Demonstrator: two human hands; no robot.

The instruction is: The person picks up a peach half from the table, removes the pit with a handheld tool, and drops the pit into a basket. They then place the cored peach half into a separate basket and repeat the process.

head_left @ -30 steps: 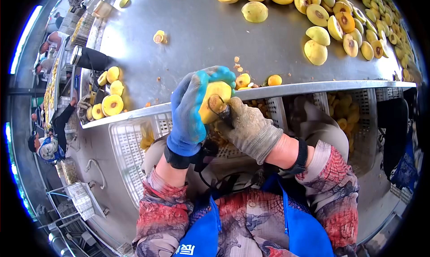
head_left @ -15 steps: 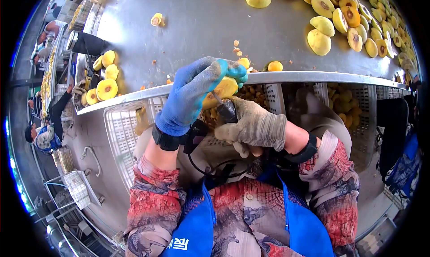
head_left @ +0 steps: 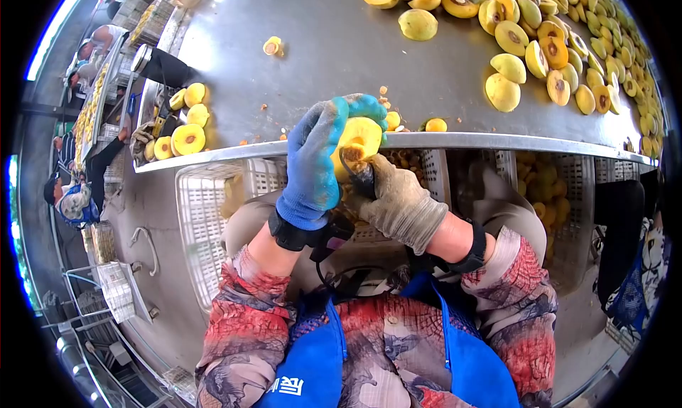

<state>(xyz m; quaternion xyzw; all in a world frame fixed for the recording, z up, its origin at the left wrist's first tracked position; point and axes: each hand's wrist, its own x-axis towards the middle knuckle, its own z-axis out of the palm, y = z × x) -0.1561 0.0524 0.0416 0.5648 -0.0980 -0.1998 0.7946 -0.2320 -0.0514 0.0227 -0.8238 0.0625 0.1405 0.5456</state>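
My left hand (head_left: 310, 159), in a blue glove with teal fingertips, is wrapped around a halved yellow fruit (head_left: 362, 131) that looks like a peach. Its cut face points up toward me, with a brownish core at the lower part. My right hand (head_left: 408, 205), in a worn beige glove, grips a dark-handled tool (head_left: 364, 181) with a thin curved metal end. That end touches the core area of the cut face. Both hands are close together by the metal table edge (head_left: 455, 139). The right fingertips are partly hidden around the handle.
Many halved fruits (head_left: 511, 37) lie at the table's right, with a smaller group (head_left: 188, 138) at its left corner. Small scraps (head_left: 273, 46) dot the metal surface. White plastic crates (head_left: 195, 216) stand below the edge. Other people (head_left: 74, 202) are at the far left.
My left hand has turned the fruit half so its cut face now shows more fully. The tool's tip has shifted to the core, and the view has moved slightly.
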